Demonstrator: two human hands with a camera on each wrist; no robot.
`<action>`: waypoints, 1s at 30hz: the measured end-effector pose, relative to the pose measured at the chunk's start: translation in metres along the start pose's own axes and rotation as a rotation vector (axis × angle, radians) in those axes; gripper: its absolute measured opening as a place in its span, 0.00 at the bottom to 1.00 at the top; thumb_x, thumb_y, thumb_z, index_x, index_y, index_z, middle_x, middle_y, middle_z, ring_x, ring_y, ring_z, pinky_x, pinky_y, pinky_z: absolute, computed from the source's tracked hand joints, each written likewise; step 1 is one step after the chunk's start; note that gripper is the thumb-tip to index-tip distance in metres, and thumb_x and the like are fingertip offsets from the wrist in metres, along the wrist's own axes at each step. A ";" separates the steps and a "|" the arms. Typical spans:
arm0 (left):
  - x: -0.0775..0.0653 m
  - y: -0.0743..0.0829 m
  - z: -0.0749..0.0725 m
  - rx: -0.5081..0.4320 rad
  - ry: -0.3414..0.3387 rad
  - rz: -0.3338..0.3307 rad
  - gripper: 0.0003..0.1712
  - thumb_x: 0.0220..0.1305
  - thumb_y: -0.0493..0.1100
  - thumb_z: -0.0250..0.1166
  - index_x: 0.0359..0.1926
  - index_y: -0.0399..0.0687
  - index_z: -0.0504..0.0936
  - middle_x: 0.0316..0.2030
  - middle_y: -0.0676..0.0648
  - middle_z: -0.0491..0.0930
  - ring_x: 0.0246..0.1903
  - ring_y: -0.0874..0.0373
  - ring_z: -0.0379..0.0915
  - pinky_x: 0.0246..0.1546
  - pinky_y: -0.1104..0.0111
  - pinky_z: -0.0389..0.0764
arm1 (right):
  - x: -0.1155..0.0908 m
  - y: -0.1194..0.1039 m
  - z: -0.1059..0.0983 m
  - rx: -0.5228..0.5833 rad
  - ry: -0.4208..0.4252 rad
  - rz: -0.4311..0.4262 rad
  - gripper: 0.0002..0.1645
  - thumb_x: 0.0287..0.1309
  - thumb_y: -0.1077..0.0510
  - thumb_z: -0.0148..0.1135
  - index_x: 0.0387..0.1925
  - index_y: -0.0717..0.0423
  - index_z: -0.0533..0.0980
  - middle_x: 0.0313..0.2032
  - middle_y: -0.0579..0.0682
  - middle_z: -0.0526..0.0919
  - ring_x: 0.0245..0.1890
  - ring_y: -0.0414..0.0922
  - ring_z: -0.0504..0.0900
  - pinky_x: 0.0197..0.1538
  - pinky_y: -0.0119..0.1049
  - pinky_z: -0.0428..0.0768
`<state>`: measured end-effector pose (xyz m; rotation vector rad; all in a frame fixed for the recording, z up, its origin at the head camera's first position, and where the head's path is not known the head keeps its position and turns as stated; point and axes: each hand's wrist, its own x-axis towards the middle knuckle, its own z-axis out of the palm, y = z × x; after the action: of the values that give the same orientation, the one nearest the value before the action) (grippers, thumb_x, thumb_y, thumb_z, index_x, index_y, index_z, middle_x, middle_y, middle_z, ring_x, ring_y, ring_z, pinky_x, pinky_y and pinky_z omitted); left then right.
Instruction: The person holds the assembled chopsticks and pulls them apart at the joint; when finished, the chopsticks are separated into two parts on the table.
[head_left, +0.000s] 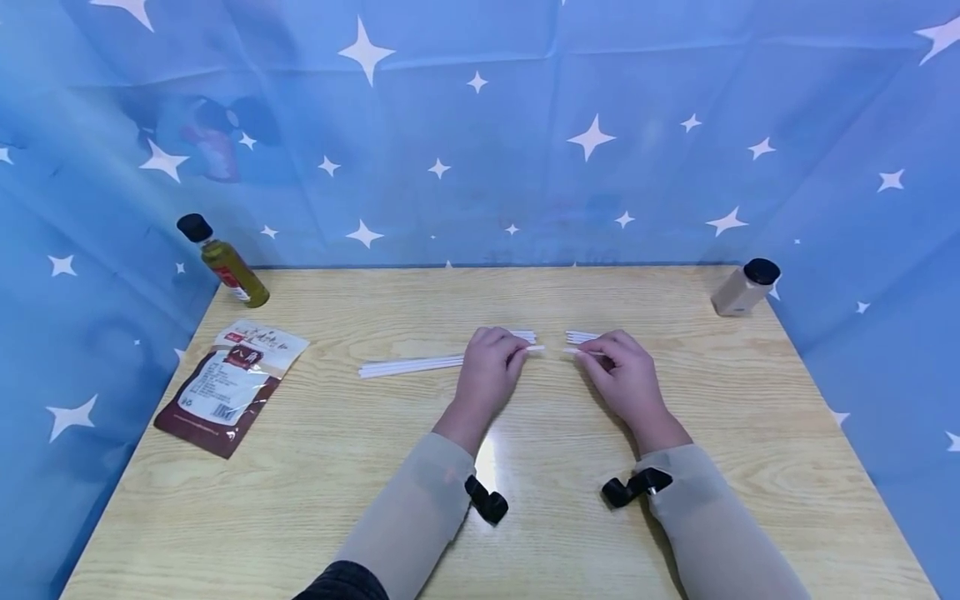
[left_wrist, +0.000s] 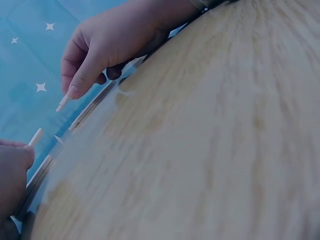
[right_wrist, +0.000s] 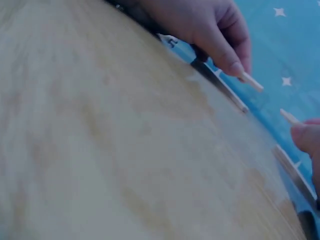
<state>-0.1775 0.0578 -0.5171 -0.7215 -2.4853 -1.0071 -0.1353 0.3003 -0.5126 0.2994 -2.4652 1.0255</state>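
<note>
Between thumb and fingers, my left hand (head_left: 487, 367) pinches a thin white stick (head_left: 536, 348), its end jutting out to the right. My right hand (head_left: 626, 375) pinches another thin white stick (head_left: 572, 351) that points left toward the first. A small gap parts the two tips, as the left wrist view also shows. Several white sticks (head_left: 412, 367) lie on the table left of my left hand. Just beyond that hand are the ends of more white sticks (head_left: 525, 335). A row of similar sticks (head_left: 581, 337) shows behind my right hand, partly hidden by it.
On the wooden table (head_left: 375, 500), a dark-capped oil bottle (head_left: 236, 273) stands at the back left. A brown and white pouch (head_left: 228, 387) lies in front of it. A black-lidded jar (head_left: 745, 289) stands at the back right. Blue star-patterned curtains (head_left: 480, 167) surround the table.
</note>
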 end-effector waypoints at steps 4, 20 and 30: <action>0.001 -0.001 -0.002 0.076 0.032 -0.002 0.05 0.72 0.44 0.73 0.44 0.51 0.93 0.41 0.53 0.87 0.46 0.54 0.78 0.53 0.60 0.78 | 0.004 0.002 0.000 -0.031 0.027 -0.040 0.06 0.60 0.64 0.79 0.40 0.58 0.90 0.37 0.52 0.84 0.38 0.49 0.78 0.43 0.38 0.74; 0.002 -0.004 -0.003 0.162 0.069 -0.055 0.04 0.65 0.42 0.79 0.39 0.57 0.95 0.39 0.55 0.88 0.44 0.54 0.78 0.49 0.56 0.77 | 0.007 0.009 -0.002 -0.101 0.021 -0.011 0.06 0.60 0.66 0.78 0.40 0.59 0.91 0.41 0.59 0.83 0.47 0.61 0.73 0.53 0.56 0.67; 0.004 -0.002 -0.002 0.199 0.017 -0.089 0.04 0.68 0.44 0.76 0.40 0.60 0.95 0.42 0.55 0.87 0.49 0.53 0.77 0.51 0.55 0.74 | 0.008 0.012 0.000 -0.119 0.009 0.015 0.07 0.60 0.66 0.79 0.40 0.58 0.92 0.43 0.60 0.83 0.48 0.62 0.72 0.55 0.57 0.66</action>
<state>-0.1813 0.0560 -0.5148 -0.5432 -2.5753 -0.7770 -0.1466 0.3086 -0.5157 0.2376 -2.5122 0.8796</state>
